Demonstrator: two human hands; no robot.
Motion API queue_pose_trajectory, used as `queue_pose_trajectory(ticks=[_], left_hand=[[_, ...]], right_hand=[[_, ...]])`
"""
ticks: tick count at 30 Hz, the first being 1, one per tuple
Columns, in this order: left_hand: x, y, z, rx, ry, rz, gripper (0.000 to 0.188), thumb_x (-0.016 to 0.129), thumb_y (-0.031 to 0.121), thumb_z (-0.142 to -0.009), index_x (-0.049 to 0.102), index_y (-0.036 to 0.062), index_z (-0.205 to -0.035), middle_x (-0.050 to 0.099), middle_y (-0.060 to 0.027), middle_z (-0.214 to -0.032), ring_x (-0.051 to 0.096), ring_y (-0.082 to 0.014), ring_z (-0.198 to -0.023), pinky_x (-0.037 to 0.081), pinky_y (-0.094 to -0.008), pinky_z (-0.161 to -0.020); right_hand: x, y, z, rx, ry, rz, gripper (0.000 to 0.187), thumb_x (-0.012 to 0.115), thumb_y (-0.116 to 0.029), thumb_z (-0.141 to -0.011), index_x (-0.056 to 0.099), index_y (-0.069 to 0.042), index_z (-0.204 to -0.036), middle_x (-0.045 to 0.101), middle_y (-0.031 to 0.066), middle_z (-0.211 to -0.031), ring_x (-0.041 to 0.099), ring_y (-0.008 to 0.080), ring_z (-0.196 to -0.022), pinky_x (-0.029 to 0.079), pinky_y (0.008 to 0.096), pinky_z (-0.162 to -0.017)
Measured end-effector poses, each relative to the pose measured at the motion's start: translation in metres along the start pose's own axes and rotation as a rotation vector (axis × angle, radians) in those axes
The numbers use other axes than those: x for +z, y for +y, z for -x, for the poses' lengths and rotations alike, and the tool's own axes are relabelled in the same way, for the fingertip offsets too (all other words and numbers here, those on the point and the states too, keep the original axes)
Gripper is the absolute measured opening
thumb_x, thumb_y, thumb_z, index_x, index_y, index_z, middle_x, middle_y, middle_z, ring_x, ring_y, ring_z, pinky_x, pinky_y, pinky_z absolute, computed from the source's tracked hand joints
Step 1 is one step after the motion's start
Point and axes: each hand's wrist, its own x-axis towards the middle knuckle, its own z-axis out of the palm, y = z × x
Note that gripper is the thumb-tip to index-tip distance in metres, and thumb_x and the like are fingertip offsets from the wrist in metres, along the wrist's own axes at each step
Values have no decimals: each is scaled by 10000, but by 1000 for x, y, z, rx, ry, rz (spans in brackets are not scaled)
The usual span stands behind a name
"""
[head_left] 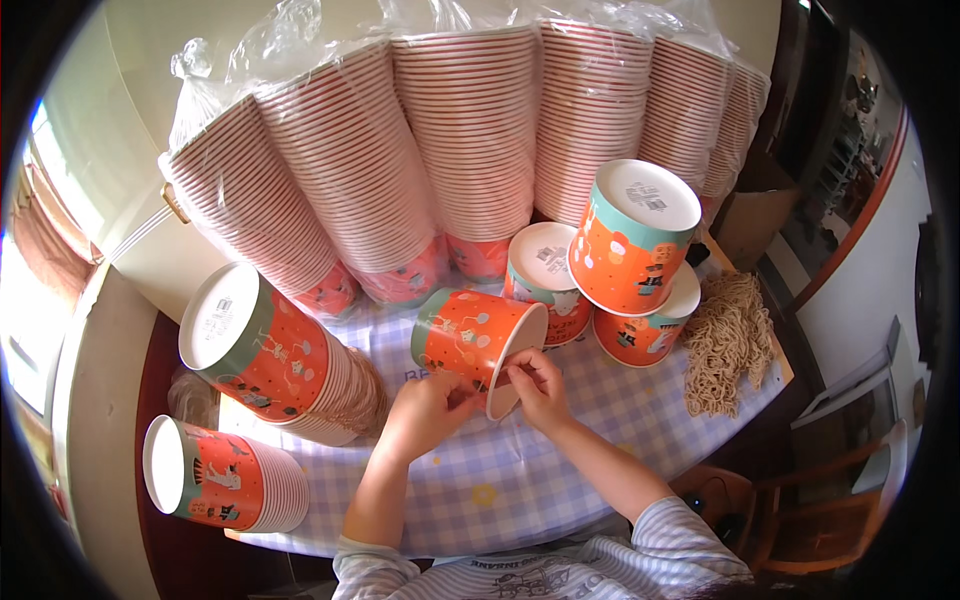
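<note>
An orange and green paper bucket (470,335) lies tilted on its side in front of me, its open mouth facing right. My left hand (435,405) is closed in a pinch against the outside of its wall, near the rim. Anything small between those fingertips is hidden. My right hand (535,390) grips the rim from the mouth side, its fingertips close to my left ones. Just behind stand upturned buckets of the same kind: a white-bottomed one (545,257), and another bucket (635,235) raised on top of others.
Tall bagged stacks of nested buckets (465,130) line the back. Two more stacks lean at the left, a larger stack (290,365) and a smaller stack (235,475). A bundle of beige cord (728,345) hangs over the right side of the checked tablecloth (560,480). A wooden chair (830,500) stands lower right.
</note>
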Motion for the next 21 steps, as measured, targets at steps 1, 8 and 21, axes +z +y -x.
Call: queue_pose_trajectory(ticks=[1,8,21], left_hand=[[0,2,1,1,-25,-76,144,664,117,-727,618,7,-807,632,-110,-758,624,-182,-677,482,-283,-596],[1,-2,-1,256,-73,110,123,670,107,-723,633,7,-786,599,-95,-860,583,-185,-775,464,-278,-604],[19,-14,-10,368,-141,927,114,586,94,-839,635,7,-894,553,-95,-1089,527,-171,-970,429,-305,-838]], right_hand=[[0,-2,1,-20,-4,20,60,475,-48,-876,509,-7,-902,582,46,-874,576,95,-782,459,233,-704],[-1,3,2,-40,-31,6,49,483,-53,-881,501,-9,-893,576,41,-862,575,88,-801,470,229,-708],[2,-69,-15,-116,-183,346,54,500,-56,-868,519,-7,-854,580,35,-771,561,75,-707,457,232,-618]])
